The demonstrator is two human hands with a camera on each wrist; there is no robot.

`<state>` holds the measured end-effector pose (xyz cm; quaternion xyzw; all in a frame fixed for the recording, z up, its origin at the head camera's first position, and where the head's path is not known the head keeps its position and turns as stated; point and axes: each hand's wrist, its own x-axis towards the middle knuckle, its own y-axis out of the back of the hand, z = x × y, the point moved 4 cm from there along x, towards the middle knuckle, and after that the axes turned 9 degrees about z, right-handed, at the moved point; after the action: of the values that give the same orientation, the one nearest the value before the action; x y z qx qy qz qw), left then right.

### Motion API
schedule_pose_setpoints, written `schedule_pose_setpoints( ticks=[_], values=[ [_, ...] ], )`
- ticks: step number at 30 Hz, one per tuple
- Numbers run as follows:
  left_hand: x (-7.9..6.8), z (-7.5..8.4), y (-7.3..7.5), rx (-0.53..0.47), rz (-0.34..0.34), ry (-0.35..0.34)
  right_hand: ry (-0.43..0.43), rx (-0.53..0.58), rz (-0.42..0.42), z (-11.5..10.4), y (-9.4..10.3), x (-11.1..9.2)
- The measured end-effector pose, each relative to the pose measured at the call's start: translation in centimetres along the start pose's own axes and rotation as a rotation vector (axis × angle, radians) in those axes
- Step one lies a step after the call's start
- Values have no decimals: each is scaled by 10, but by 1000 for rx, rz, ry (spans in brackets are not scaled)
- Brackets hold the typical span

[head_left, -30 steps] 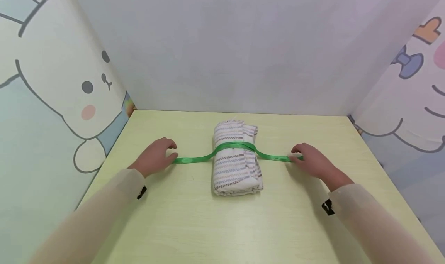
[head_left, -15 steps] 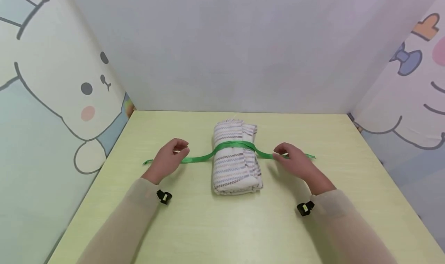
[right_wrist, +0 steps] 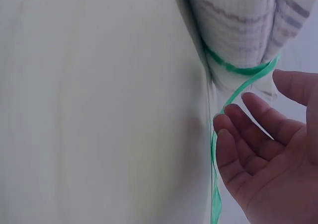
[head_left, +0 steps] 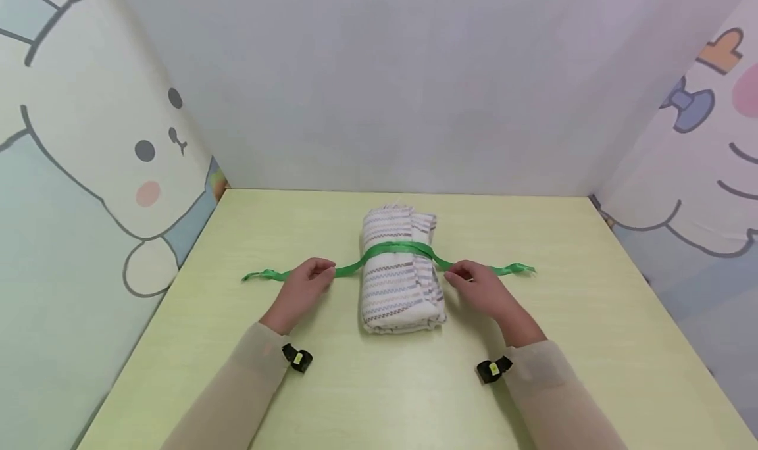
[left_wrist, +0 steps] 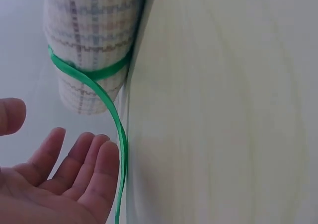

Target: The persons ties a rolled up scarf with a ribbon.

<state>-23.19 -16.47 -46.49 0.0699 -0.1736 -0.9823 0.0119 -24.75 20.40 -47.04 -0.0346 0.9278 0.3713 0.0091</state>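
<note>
A folded white cloth with coloured stripes (head_left: 387, 292) lies on the table, a green ribbon (head_left: 395, 247) crossing its top. The ribbon's tails run out to both sides and lie on the table. My left hand (head_left: 303, 291) is over the left tail; in the left wrist view its thumb and fingers stand apart, and the ribbon (left_wrist: 110, 105) passes beside the fingers. Close to the cloth's right side, my right hand (head_left: 482, 293) is at the right tail. In the right wrist view its fingers are loosely bent, with the ribbon (right_wrist: 238, 91) running behind the fingertips.
The pale yellow table (head_left: 379, 391) meets a plain grey wall (head_left: 379, 88) at the back. Side walls with cartoon figures (head_left: 112, 147) rise at left and right. A black strap with a small device (head_left: 297, 358) is on each wrist.
Both hands have left the ribbon's ends and slid inward along the tails toward the cloth. The frayed ends now show beyond the hands. The cloth stays in place.
</note>
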Motion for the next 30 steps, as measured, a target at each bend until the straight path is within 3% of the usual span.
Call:
schedule_pose_setpoints(
  ticks=[5,12,16,22,26,30],
  values=[
    [-3,2,-20,-202,5,99,-61,108,-2,-3,-9,1],
    [-12,3,-51,-563,-21,228,-201,505,-26,-15,-23,-4],
    [-18,6,-64,-659,-46,248,-256,706,-25,-20,-30,-4],
    [-18,6,-77,-742,-49,302,-387,996,-60,-26,-41,-5],
    [-11,5,-81,-949,-45,346,-483,1180,-100,-31,-44,-4],
    [-5,0,-83,-1155,22,387,-605,1404,-102,-33,-46,0]
  ],
)
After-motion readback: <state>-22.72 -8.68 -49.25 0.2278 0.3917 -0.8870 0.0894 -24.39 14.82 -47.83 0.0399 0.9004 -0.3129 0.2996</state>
